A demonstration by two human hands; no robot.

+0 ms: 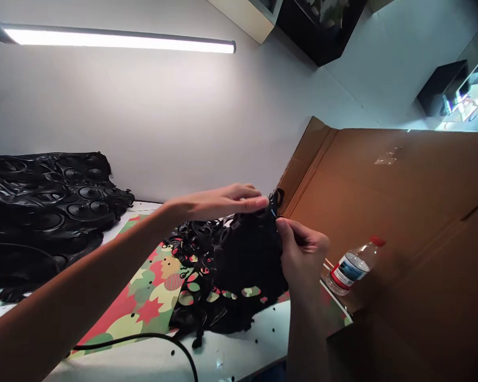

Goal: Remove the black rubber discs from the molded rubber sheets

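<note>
A perforated black rubber sheet [247, 254] is bunched in front of me, its upper right edge raised. My left hand [235, 200] reaches across from the left, its thumb extended against the top of that edge. Its other fingertips are partly hidden behind the thumb and sheet. Just below and to the right, my right hand [302, 246] pinches the same edge between thumb and bent fingers. Round holes show in the sheet's lower part, and loose strips dangle from it.
A pile of black moulded rubber sheets [48, 212] lies at left. Beneath the work is a patterned mat [155, 302] on a white table [258, 339], with a black cable [143, 335] in front. A water bottle [352, 268] stands tilted in view beside a cardboard panel [414, 212].
</note>
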